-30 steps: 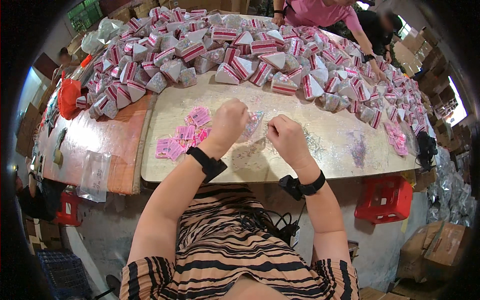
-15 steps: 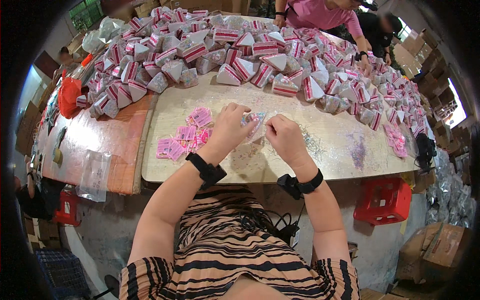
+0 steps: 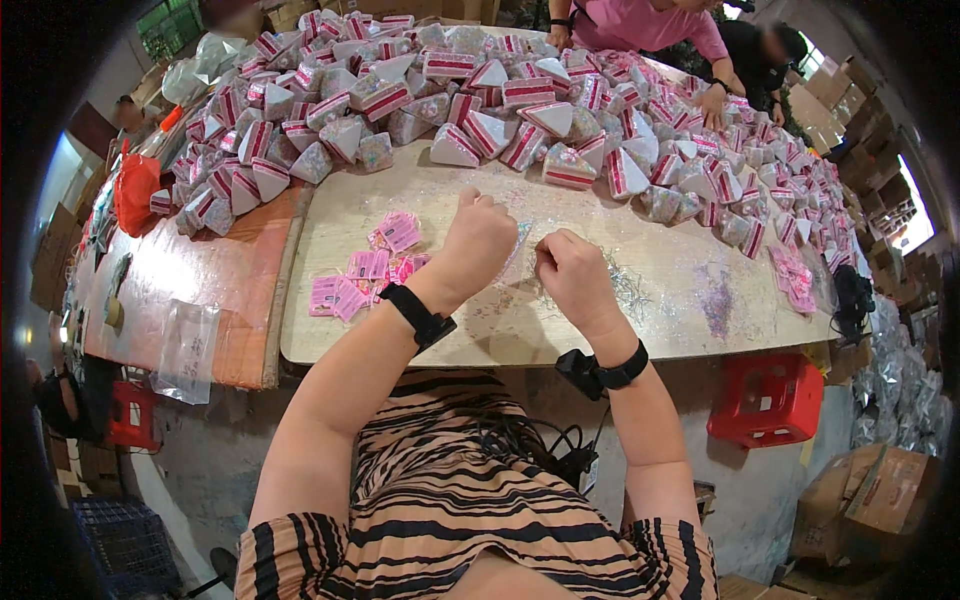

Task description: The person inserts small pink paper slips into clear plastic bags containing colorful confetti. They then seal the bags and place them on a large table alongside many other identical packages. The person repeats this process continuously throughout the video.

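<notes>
My left hand (image 3: pixel 474 245) is closed over a glittery wedge-shaped piece (image 3: pixel 519 243). Only a thin edge of that piece shows beyond the fingers; the hand hides the rest. Close by on the right, my right hand (image 3: pixel 577 275) has its fingers curled into a pinch, and whatever is between them is hidden. Pink printed cards (image 3: pixel 368 265) lie in a loose cluster to the left of my left hand. Beside my right hand, silver tinsel strands (image 3: pixel 628 288) are scattered on the pale tabletop (image 3: pixel 450 335).
Cake-slice-shaped pieces (image 3: pixel 480 135) are heaped across the table's far side. Purple glitter (image 3: pixel 715 305) and more pink cards (image 3: pixel 792 278) lie to the right. A clear bag (image 3: pixel 187 350) hangs over the left edge. A co-worker in pink (image 3: pixel 650 25) reaches into the heap. A red stool (image 3: pixel 765 402) stands below.
My left hand has turned over and risen slightly, covering more of the glittery piece. My right hand has barely moved. The co-worker's hand has shifted up and left over the heap.
</notes>
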Motion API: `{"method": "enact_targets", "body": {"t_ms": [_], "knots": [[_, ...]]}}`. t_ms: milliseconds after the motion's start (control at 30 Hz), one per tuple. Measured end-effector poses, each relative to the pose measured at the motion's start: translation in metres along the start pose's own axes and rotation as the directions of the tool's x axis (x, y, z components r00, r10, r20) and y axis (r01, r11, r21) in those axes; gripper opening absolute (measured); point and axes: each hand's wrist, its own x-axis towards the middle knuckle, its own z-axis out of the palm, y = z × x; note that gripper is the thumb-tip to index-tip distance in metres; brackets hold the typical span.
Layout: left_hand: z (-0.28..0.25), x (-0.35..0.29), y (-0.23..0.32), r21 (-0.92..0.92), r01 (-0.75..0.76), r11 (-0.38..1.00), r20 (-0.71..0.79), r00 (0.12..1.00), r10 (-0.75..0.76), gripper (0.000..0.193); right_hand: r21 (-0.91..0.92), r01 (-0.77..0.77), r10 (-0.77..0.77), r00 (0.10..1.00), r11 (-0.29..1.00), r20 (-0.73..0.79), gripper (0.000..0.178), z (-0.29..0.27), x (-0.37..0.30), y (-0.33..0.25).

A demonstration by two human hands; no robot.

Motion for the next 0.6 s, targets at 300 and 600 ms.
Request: {"method": "enact_targets", "body": {"t_ms": [300, 600], "knots": [[0.004, -0.004, 0.007, 0.022, -0.048, 0.999, -0.11, 0.993, 0.05, 0.005, 0.002, 0.014, -0.014, 1.0, 1.0, -0.021, 0.006, 0.003, -0.001, -0.001], [0.017, -0.012, -0.003, -0.469, 0.303, 0.829, -0.122, 0.908, -0.401, 0.009, 0.034, -0.021, 0.022, 0.998, 0.999, -0.05, 0.006, -0.004, -0.001, -0.006]]}}
